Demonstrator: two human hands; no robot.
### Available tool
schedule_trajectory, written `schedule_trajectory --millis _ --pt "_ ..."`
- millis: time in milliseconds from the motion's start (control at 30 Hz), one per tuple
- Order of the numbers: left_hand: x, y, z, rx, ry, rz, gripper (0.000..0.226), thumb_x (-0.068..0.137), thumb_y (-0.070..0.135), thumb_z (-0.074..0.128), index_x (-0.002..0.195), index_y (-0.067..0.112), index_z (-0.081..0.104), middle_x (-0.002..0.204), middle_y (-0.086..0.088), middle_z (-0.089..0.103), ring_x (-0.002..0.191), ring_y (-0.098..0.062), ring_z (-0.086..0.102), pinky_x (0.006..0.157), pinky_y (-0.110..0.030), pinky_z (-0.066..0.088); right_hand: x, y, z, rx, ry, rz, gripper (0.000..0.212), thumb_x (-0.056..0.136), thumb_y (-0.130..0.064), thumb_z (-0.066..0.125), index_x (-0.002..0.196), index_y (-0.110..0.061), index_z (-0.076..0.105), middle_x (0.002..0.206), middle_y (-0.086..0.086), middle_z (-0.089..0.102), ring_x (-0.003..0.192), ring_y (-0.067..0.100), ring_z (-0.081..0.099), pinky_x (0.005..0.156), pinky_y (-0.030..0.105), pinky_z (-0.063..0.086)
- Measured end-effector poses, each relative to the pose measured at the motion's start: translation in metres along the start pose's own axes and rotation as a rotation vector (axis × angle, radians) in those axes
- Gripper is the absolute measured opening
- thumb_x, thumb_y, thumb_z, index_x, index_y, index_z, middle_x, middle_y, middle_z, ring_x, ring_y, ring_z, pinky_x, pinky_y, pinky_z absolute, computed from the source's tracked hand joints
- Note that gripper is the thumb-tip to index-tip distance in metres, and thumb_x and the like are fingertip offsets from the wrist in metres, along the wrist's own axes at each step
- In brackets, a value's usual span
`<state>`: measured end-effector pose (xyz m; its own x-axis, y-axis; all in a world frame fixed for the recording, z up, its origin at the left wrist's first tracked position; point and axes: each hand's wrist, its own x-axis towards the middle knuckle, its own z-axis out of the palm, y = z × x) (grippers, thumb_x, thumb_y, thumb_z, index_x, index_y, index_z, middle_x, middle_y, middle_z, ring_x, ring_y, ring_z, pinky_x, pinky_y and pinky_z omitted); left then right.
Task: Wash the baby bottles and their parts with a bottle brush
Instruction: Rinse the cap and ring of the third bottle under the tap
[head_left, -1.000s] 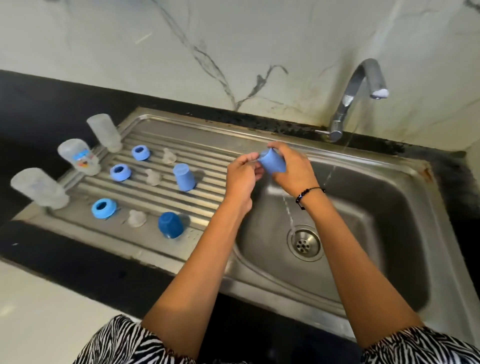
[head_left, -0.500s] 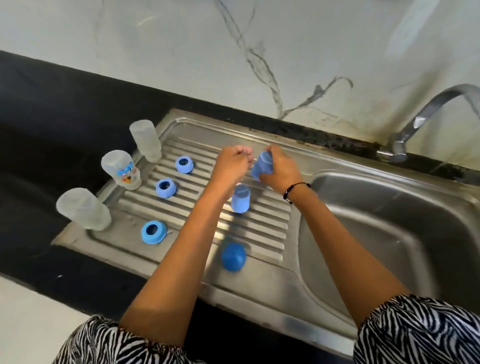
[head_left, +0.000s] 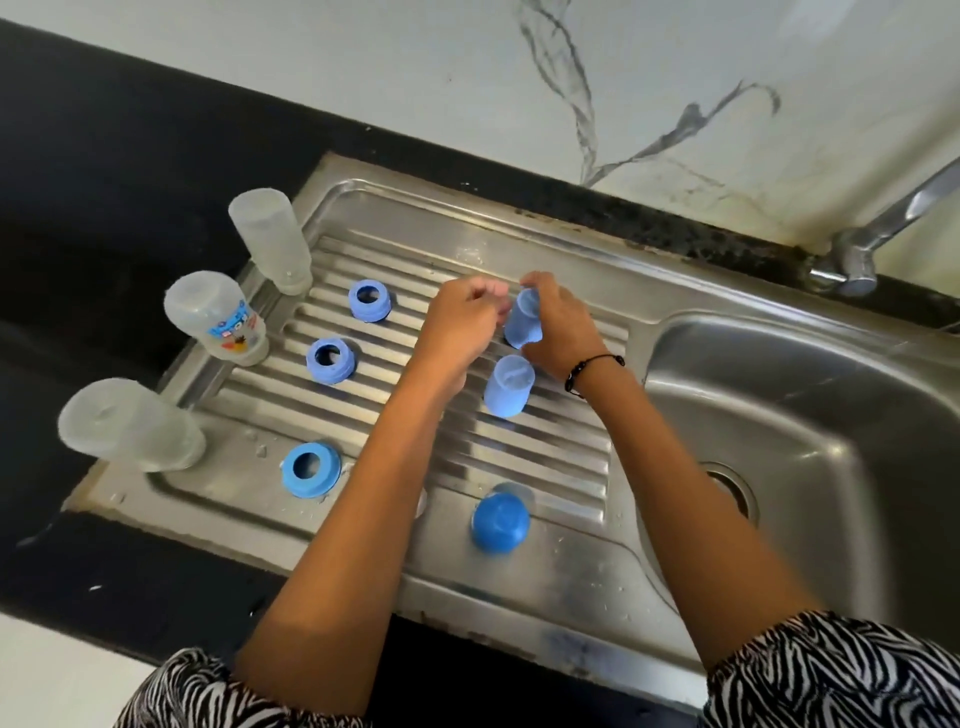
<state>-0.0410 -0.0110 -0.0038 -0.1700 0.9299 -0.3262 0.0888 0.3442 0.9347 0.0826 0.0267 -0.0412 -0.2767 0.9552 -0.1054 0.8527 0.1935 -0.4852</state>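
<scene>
My right hand (head_left: 558, 332) grips a light blue bottle cap (head_left: 523, 321) just above the ribbed drainboard (head_left: 545, 457). My left hand (head_left: 460, 325) hovers beside it with fingers curled and nothing visible in them. A second light blue cap (head_left: 509, 387) and a darker blue cap (head_left: 500, 521) stand upside down on the drainboard. Three blue collar rings (head_left: 369, 300) (head_left: 330, 360) (head_left: 310, 469) lie to the left. Three clear bottles (head_left: 270, 249) (head_left: 218, 317) (head_left: 124, 426) stand inverted along the left edge. My left arm hides the teats. No brush is in view.
The steel sink basin (head_left: 810, 405) with its drain (head_left: 730, 491) lies to the right. The tap (head_left: 857, 254) rises at the back right against the marble wall. Black countertop (head_left: 104, 218) surrounds the sink.
Both hands moved left from over the basin to over the drainboard, the right one carrying the blue cap. The view swung left, so the running tap is mostly out of frame.
</scene>
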Motion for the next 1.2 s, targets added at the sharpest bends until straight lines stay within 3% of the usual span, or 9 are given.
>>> schedule_trajectory --millis 133,333,467,567,633,733,867,1067,1200 --pt "-0.004 0.006 0.008 0.017 0.006 0.037 0.020 0.094 0.007 0.046 0.092 0.017 0.063 0.104 -0.008 0.068 0.101 -0.023 0.064 0.092 -0.036 0.051 -0.017 0.001 -0.019 0.008 -0.037 0.005 0.084 0.079 -0.002 0.065 0.147 -0.023 0.019 0.131 0.018 0.042 0.119 0.033 0.041 0.101 0.035 0.031" --pt "-0.021 0.030 0.028 0.005 0.015 0.126 0.023 0.092 0.004 0.047 0.089 0.020 0.063 0.101 -0.007 0.068 0.096 -0.020 0.063 0.094 -0.035 0.050 -0.045 0.031 -0.047 0.101 0.037 0.140 0.054 0.083 -0.010 0.062 0.134 -0.018 0.046 0.140 0.012 0.036 0.128 0.031 0.036 0.109 0.036 0.031" --pt "-0.044 0.035 0.065 0.020 -0.068 0.142 0.026 0.091 0.001 0.048 0.082 0.019 0.064 0.096 -0.007 0.068 0.096 -0.022 0.063 0.095 -0.037 0.050 -0.073 0.061 -0.062 0.183 0.076 0.223 0.040 0.086 -0.014 0.063 0.125 -0.014 0.055 0.135 0.010 0.044 0.126 0.025 0.041 0.104 0.032 0.032" --pt "-0.058 0.029 0.106 0.058 -0.131 0.138 0.021 0.090 0.000 0.050 0.093 0.011 0.067 0.104 -0.015 0.069 0.096 -0.024 0.062 0.095 -0.038 0.048 -0.097 0.088 -0.075 0.205 0.105 0.246 0.034 0.085 -0.013 0.063 0.119 -0.009 0.061 0.126 0.010 0.054 0.121 0.023 0.046 0.097 0.026 0.033" --pt "-0.065 0.027 0.137 0.088 -0.178 0.140 0.022 0.091 0.002 0.050 0.092 0.016 0.066 0.099 -0.012 0.069 0.095 -0.025 0.064 0.093 -0.037 0.049 -0.113 0.110 -0.088 0.228 0.140 0.279 0.032 0.086 -0.013 0.062 0.118 -0.010 0.062 0.127 0.008 0.055 0.122 0.020 0.045 0.097 0.022 0.031" --pt "-0.075 0.032 0.188 0.076 -0.249 0.118 0.023 0.092 0.001 0.047 0.091 0.017 0.064 0.087 -0.002 0.065 0.079 -0.015 0.061 0.085 -0.031 0.049 -0.136 0.151 -0.113 0.268 0.185 0.340 0.031 0.087 -0.013 0.060 0.118 -0.011 0.062 0.128 0.006 0.055 0.121 0.018 0.048 0.097 0.022 0.032" --pt "-0.088 0.042 0.255 0.113 -0.311 0.102 0.019 0.092 0.002 0.049 0.097 0.014 0.063 0.091 -0.005 0.064 0.078 -0.014 0.059 0.083 -0.030 0.048 -0.157 0.214 -0.153 0.309 0.276 0.417 0.031 0.086 -0.008 0.060 0.117 -0.009 0.063 0.123 0.006 0.060 0.115 0.020 0.054 0.097 0.024 0.037" --pt "-0.085 0.047 0.324 0.138 -0.219 0.070 0.018 0.092 0.005 0.051 0.089 0.019 0.061 0.104 -0.008 0.066 0.092 -0.018 0.060 0.092 -0.033 0.047 -0.154 0.281 -0.193 0.326 0.303 0.384 0.028 0.088 -0.003 0.054 0.114 -0.006 0.063 0.116 0.011 0.063 0.108 0.021 0.056 0.084 0.020 0.038" --pt "-0.069 0.050 0.343 0.214 -0.141 0.070 0.022 0.091 0.005 0.049 0.080 0.022 0.058 0.107 -0.016 0.067 0.099 -0.031 0.062 0.093 -0.038 0.047 -0.120 0.296 -0.213 0.288 0.285 0.216 0.033 0.088 -0.002 0.053 0.118 -0.011 0.062 0.118 0.006 0.062 0.105 0.017 0.057 0.088 0.022 0.041"
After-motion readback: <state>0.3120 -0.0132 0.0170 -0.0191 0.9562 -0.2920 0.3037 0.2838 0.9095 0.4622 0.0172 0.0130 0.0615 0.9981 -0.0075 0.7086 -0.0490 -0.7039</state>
